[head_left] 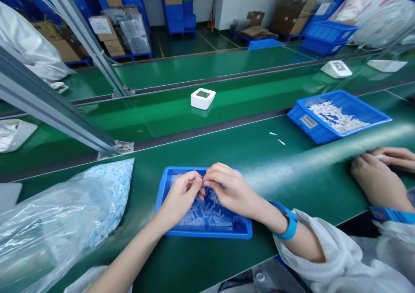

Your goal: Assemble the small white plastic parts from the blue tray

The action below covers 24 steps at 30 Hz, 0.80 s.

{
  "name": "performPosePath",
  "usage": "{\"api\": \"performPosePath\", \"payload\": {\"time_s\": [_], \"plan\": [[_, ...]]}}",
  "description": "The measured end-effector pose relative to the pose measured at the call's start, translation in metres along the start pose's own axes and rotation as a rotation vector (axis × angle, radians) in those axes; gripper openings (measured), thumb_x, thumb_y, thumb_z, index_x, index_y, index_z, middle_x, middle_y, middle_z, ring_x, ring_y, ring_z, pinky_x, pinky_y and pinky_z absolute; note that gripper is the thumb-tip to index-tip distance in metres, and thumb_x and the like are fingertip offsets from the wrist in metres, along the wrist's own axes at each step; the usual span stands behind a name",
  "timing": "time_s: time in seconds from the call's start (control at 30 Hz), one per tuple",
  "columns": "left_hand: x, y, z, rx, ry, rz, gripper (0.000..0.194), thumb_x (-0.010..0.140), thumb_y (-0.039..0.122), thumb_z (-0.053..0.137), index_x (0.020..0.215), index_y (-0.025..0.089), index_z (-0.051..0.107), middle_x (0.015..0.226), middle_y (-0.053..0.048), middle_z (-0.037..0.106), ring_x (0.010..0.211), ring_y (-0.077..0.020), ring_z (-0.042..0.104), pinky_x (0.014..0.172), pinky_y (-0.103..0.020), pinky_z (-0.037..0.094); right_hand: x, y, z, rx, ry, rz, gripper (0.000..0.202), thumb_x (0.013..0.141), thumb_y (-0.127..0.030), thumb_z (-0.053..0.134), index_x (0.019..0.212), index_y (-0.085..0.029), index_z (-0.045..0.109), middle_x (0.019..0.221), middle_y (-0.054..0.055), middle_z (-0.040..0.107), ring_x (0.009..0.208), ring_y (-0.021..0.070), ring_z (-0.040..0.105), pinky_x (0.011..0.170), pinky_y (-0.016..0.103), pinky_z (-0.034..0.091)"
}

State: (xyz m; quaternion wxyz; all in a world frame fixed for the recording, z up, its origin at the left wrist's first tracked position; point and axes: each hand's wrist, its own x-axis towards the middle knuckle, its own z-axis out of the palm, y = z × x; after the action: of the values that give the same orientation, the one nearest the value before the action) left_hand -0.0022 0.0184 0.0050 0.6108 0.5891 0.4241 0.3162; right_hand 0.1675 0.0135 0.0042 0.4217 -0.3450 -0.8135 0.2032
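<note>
My left hand [185,193] and my right hand [227,187] meet fingertip to fingertip above a shallow blue tray [207,233]. Both are pinched closed, and whatever lies between the fingers is too small or hidden to make out. Many small translucent strips [207,213] lie scattered in the tray beneath them. A blue band [287,223] circles my right wrist. Left of the tray rests a clear plastic bag [74,210] full of tiny pale blue and white pieces.
A blue bin [313,128] of white pieces stands to the right, with two loose strips [281,142] nearby. A co-worker's hands [379,176] work at the right edge. White devices [202,99] sit on the green conveyor [155,111]. A metal post [65,98] slants across the left.
</note>
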Motion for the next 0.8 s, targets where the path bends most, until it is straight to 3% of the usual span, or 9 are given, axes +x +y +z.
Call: {"api": "performPosePath", "payload": {"time_s": [0.13, 0.23, 0.43, 0.6, 0.8], "plan": [[-0.001, 0.000, 0.001, -0.008, -0.040, -0.011, 0.039, 0.091, 0.048, 0.046, 0.071, 0.016, 0.054, 0.063, 0.001, 0.055, 0.058, -0.0120, 0.053, 0.059, -0.025, 0.044, -0.002, 0.000, 0.002, -0.020, 0.047, 0.017, 0.019, 0.091, -0.006, 0.048, 0.083, -0.017, 0.061, 0.081, 0.006, 0.062, 0.077, 0.0172, 0.055, 0.069, 0.031, 0.047], [-0.003, 0.004, 0.003, -0.043, 0.010, -0.027, 0.041, 0.088, 0.049, 0.050, 0.064, 0.016, 0.055, 0.059, 0.000, 0.055, 0.056, -0.0127, 0.053, 0.058, -0.025, 0.043, -0.002, -0.003, 0.001, 0.046, 0.078, 0.056, 0.018, 0.090, -0.007, 0.050, 0.090, -0.018, 0.064, 0.084, 0.006, 0.064, 0.079, 0.0166, 0.058, 0.070, 0.030, 0.049], [-0.009, 0.008, 0.011, -0.164, 0.113, -0.012, 0.038, 0.083, 0.044, 0.057, 0.058, 0.015, 0.057, 0.056, -0.001, 0.056, 0.057, -0.0128, 0.052, 0.060, -0.025, 0.041, 0.000, -0.014, 0.001, 0.397, 0.159, 0.354, 0.009, 0.088, -0.019, 0.061, 0.080, -0.019, 0.065, 0.076, 0.002, 0.064, 0.071, 0.0138, 0.061, 0.064, 0.027, 0.049], [-0.009, 0.007, 0.017, -0.375, 0.097, -0.089, 0.027, 0.074, 0.034, 0.068, 0.059, 0.015, 0.056, 0.059, -0.001, 0.058, 0.059, -0.0129, 0.052, 0.061, -0.024, 0.041, 0.001, -0.018, 0.005, 0.850, 0.109, 0.504, 0.024, 0.087, -0.037, 0.063, 0.074, -0.019, 0.055, 0.067, -0.002, 0.056, 0.056, 0.0108, 0.057, 0.055, 0.026, 0.050], [-0.011, 0.008, 0.017, -0.375, 0.032, -0.089, 0.017, 0.076, 0.027, 0.064, 0.066, 0.014, 0.061, 0.063, -0.001, 0.059, 0.062, -0.0127, 0.053, 0.063, -0.024, 0.042, -0.002, -0.016, 0.008, 0.891, 0.067, 0.508, 0.024, 0.089, -0.036, 0.061, 0.076, -0.019, 0.051, 0.069, -0.004, 0.053, 0.056, 0.0093, 0.057, 0.054, 0.024, 0.048]]}}
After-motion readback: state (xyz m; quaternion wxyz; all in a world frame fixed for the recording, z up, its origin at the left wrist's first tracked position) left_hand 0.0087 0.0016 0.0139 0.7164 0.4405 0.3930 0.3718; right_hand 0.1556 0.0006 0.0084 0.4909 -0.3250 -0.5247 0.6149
